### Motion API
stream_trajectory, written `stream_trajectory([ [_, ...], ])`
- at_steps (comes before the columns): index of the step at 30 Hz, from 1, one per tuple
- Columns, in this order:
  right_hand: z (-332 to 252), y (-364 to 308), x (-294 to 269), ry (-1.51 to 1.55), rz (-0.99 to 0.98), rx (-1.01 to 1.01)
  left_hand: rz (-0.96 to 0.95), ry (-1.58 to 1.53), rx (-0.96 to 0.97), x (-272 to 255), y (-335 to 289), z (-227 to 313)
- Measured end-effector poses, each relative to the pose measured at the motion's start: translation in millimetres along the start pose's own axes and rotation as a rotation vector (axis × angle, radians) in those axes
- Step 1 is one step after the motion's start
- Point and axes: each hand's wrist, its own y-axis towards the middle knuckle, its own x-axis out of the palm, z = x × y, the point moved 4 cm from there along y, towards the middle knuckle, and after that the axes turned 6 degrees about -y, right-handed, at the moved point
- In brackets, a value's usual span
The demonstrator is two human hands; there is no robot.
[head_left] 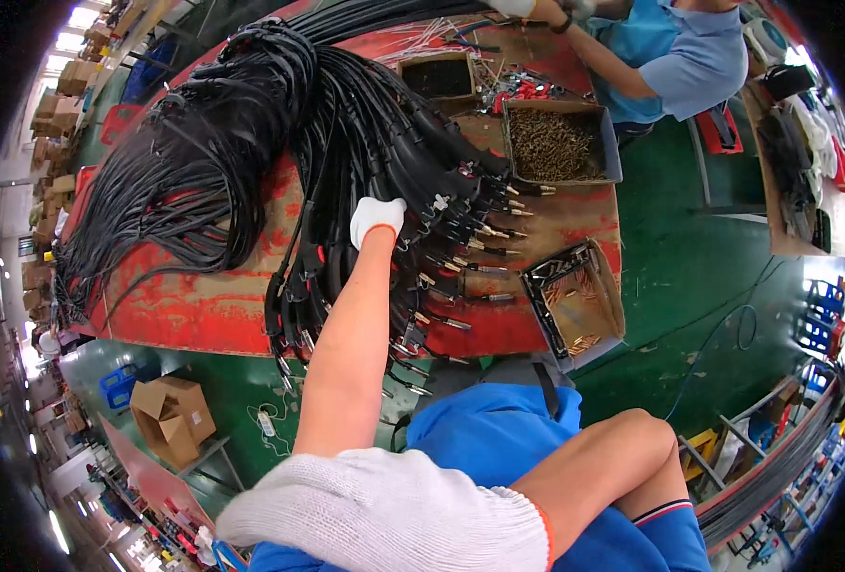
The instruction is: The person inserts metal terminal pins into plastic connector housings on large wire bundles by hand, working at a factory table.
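My left hand (378,221), in a white knit glove with an orange cuff, rests on a big bundle of black welding torches (384,153). Its fingers are curled closed among the torches; what lies inside them is hidden. Many torch ends, with metal and copper-coloured tips, point right and towards me. Across my left upper arm, very close to the camera, lies my right hand (394,510) in the same kind of glove. That elbow is bent out to the right, and the fingers are not distinguishable. Long black cables (189,181) are heaped on the left.
On the worn red table (203,319) sit a box of small brass parts (556,143), a box of copper pieces (580,300) and a dark-filled tray (437,78). A co-worker in blue (689,57) reaches in at the far right. A cardboard carton (170,419) stands lower left.
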Motion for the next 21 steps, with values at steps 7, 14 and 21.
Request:
stream_trajectory([
  [7,174.2,13.9,20.4,-0.149,0.379,-0.091,-0.015,-0.058,-0.016,1.4,23.3,-17.9],
  [14,426.0,-70.2,-62.6,-0.629,0.894,0.511,-0.471,-1.116,-0.107,0.1,28.3,-58.4],
  [21,451.0,-23.8,-56.8,-1.347,0.406,0.257,-0.624,-1.366,-0.133,-26.0,0.4,-49.9],
])
